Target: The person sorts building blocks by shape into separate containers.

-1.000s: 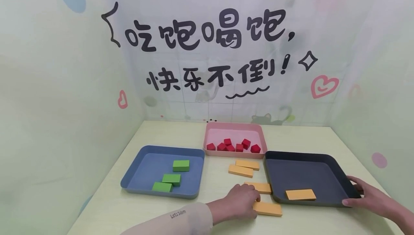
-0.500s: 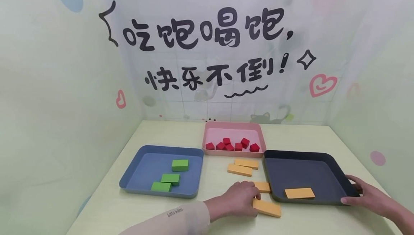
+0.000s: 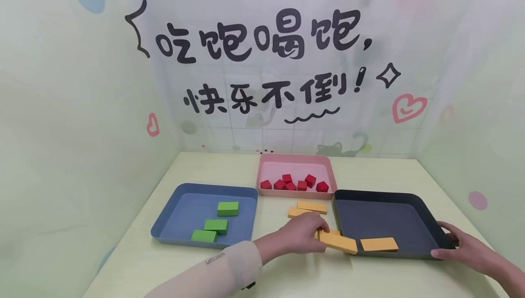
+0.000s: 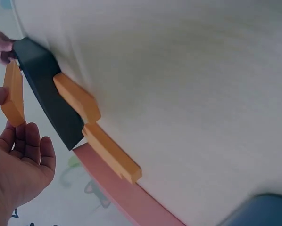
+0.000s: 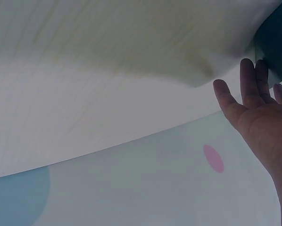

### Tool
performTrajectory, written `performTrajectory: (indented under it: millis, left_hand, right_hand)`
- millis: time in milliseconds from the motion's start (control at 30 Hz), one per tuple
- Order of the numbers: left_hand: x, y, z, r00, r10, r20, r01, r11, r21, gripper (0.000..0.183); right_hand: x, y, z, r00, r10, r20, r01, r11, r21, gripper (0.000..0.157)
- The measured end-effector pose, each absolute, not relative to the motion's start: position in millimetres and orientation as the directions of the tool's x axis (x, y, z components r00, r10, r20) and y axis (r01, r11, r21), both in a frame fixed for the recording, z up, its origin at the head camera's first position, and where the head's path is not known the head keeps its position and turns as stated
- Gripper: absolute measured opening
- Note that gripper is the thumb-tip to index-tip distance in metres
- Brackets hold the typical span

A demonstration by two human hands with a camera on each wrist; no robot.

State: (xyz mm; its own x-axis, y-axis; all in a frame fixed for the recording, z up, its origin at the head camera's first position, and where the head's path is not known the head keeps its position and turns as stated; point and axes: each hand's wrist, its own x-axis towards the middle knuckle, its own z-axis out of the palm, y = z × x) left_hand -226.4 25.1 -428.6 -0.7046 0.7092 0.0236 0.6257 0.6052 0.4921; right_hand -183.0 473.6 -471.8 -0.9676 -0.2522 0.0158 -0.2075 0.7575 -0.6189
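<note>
In the head view my left hand (image 3: pixel 302 234) pinches a flat yellow block (image 3: pixel 338 242) by its left end. The block is raised and tilted, its right end beside the near left corner of the dark tray (image 3: pixel 381 258). In the left wrist view the thumb and fingertips hold this yellow block (image 4: pixel 13 94). Another yellow block (image 3: pixel 335 233) lies partly hidden behind it. My right hand (image 3: pixel 471 248) holds the dark tray's near right corner, thumb at the front and fingers along the right side. One yellow block (image 3: pixel 379 244) lies inside that tray.
Two yellow blocks (image 3: pixel 312 206) lie on the table left of the dark tray. Several red cubes fill part of a pink tray (image 3: pixel 295 157) at the back. Green blocks (image 3: pixel 215 226) sit in a blue tray (image 3: pixel 164 232) at the left. Printed curtains surround the table.
My left hand has lifted the nearest yellow block off the table and moved it away from me, toward the other blocks. The right hand stays at the dark tray's corner.
</note>
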Motion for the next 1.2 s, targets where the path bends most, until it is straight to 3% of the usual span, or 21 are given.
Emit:
performTrajectory:
  millis: [200, 567, 1200]
  left_hand:
    - [-237.2, 39.8, -417.8, -0.762, 0.646, 0.045, 0.562, 0.624, 0.543, 0.025]
    - [-256.3, 71.7, -413.5, -0.825, 0.555, 0.109, 0.526, 0.681, 0.509, 0.029]
    - [-261.4, 141.6, -434.4, -0.812, 0.570, 0.128, 0.584, 0.785, 0.208, 0.024]
  right_hand:
    - [-182.4, 472.8, -469.8, -0.970, -0.243, -0.010, -0.182, 0.754, -0.631, 0.072]
    - [-183.3, 470.2, -469.3, -0.973, -0.230, -0.023, -0.169, 0.774, -0.611, 0.073]
    - [-185.2, 470.5, -462.5, -0.971, -0.225, -0.079, -0.136, 0.795, -0.591, 0.076]
